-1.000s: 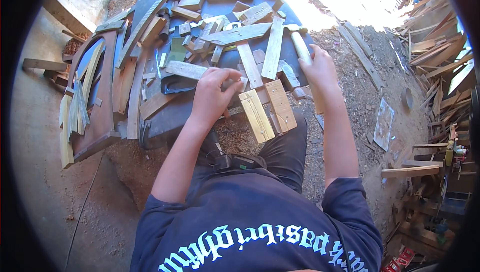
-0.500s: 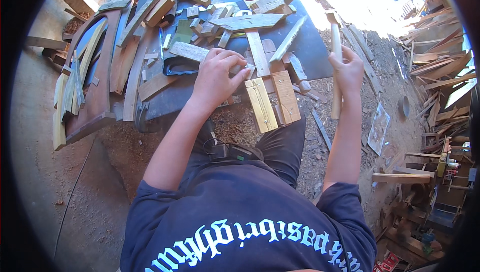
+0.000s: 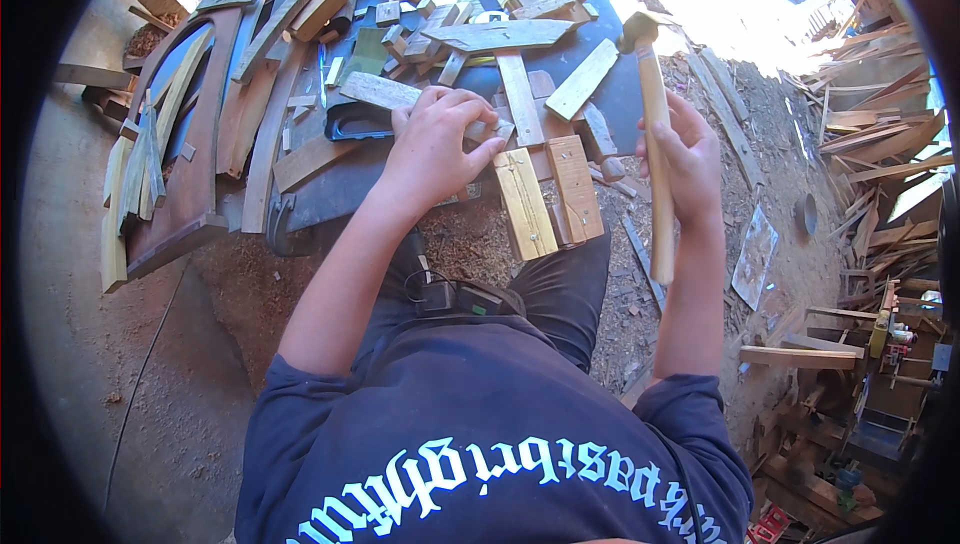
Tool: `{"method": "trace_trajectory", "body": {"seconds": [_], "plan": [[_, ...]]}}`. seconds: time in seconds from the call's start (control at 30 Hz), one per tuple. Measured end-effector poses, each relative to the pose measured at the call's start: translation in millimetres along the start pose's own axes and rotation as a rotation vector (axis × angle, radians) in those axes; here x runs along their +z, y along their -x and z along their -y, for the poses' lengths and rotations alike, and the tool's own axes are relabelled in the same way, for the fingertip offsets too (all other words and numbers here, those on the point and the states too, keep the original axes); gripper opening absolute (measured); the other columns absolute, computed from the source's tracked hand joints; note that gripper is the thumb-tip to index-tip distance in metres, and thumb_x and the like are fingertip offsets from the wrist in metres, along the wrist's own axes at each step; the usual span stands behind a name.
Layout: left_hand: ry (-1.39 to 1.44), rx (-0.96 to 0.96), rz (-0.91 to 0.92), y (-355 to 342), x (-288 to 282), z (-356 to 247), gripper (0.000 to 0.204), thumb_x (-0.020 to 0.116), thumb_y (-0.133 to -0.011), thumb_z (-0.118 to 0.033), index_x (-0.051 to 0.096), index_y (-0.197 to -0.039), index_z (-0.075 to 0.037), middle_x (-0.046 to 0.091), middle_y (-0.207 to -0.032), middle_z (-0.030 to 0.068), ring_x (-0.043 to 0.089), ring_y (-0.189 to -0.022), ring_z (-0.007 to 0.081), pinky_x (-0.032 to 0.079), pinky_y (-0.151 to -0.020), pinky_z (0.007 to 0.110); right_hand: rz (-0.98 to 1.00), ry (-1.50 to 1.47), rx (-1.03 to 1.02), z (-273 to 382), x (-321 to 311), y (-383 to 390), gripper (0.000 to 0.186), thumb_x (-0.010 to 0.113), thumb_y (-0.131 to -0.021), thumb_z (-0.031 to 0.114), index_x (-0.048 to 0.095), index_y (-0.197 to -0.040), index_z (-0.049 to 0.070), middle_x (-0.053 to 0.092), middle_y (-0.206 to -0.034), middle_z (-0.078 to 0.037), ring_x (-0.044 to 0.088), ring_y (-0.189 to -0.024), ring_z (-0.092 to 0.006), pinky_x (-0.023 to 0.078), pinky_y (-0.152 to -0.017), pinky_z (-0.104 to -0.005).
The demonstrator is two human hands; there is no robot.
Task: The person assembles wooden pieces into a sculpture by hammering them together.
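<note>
My left hand (image 3: 440, 144) is closed over a weathered grey wood strip (image 3: 378, 91), whose pointed end shows just past my thumb. Beside those fingers, a yellowish wood block (image 3: 525, 206) with nails in its top juts from the table's near edge toward my lap. A browner block (image 3: 574, 189) stands right of it, with a thin board (image 3: 519, 99) running away behind them. My right hand (image 3: 685, 156) grips a hammer (image 3: 656, 134) by its wooden handle, head up, to the right of the blocks. A pale flat offcut (image 3: 583, 80) lies left of the hammer.
Wood offcuts (image 3: 500, 36) are heaped across the dark table (image 3: 625, 109). A brown arched wooden panel (image 3: 180, 234) leans at the left with strips on it. Scrap wood (image 3: 890, 134) is piled far right, above a wooden stand with tools (image 3: 885, 344). Shavings and planks litter the ground.
The hammer has come up closer to me, its head shifting left and its handle end dropping lower. The pale offcut, tilted and blurred before, now lies flat. My left hand has hardly moved.
</note>
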State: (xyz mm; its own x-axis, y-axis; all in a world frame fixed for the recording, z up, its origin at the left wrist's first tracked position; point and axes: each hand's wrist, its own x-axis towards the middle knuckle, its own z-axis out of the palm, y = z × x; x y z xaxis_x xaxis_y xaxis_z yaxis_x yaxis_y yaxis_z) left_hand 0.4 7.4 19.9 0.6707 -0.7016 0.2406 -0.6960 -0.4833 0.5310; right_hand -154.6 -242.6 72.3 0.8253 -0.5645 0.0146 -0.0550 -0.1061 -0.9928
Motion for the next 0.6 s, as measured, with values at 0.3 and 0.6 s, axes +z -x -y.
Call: {"method": "trace_trajectory", "body": {"seconds": [0.3, 0.6], "plan": [[0.051, 0.003, -0.011, 0.2, 0.3, 9.8, 0.026, 0.082, -0.083, -0.034, 0.076, -0.102, -0.017, 0.069, -0.12, -0.0023, 0.054, -0.126, 0.0227, 0.033, -0.103, 0.047, 0.298, 0.414, -0.054, 31.5, 42.9, 76.2, 0.069, 0.061, -0.089, 0.002, 0.042, -0.155, 0.005, 0.067, -0.123, -0.024, 0.07, -0.11, -0.0308, 0.055, -0.093, -0.0397], [0.035, -0.029, -0.025, 0.5, 0.6, 10.1, 0.032, 0.084, -0.081, -0.033, 0.075, -0.105, -0.014, 0.07, -0.122, -0.0018, 0.054, -0.128, 0.0237, 0.035, -0.101, 0.047, 0.389, 0.429, -0.138, 16.0, 61.5, 80.9, 0.073, 0.062, -0.086, 0.001, 0.04, -0.156, 0.004, 0.062, -0.134, -0.029, 0.062, -0.125, -0.0406, 0.045, -0.106, -0.0401]]}}
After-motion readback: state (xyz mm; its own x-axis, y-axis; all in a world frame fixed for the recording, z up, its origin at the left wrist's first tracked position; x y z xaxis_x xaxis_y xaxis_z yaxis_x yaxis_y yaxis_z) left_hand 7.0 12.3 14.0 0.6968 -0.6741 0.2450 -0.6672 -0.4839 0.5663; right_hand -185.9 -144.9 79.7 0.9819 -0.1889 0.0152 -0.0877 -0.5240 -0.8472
